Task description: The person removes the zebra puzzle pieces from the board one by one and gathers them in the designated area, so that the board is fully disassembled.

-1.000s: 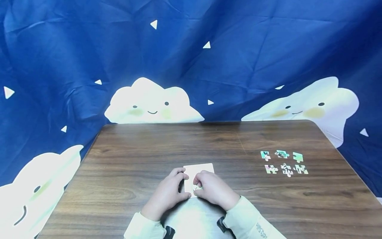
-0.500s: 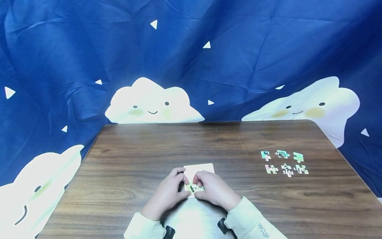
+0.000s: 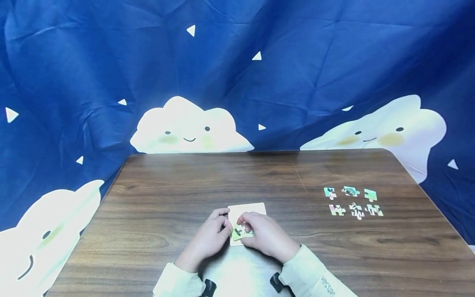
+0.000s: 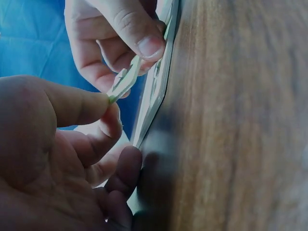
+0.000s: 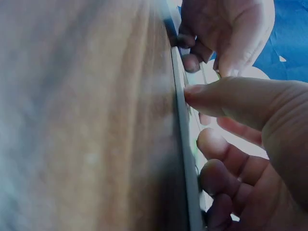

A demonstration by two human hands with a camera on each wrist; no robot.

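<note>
A white puzzle board lies flat on the wooden table near its front edge. Both hands meet over the board's near half. Between them is a small green puzzle piece, tilted up off the board. My left hand pinches its lower end between thumb and forefinger. My right hand pinches the other end, its fingertip on the piece. In the right wrist view the right thumb reaches the board's edge. The hands hide the board's near part.
Several loose puzzle pieces lie in two rows on the table's right side. A blue cloth printed with white clouds hangs behind and around the table. Pale sleeves cover both forearms.
The green piece, barely seen under the right hand a second ago, now shows between both hands, lifted at an angle. Both hands have shifted slightly farther onto the board.
</note>
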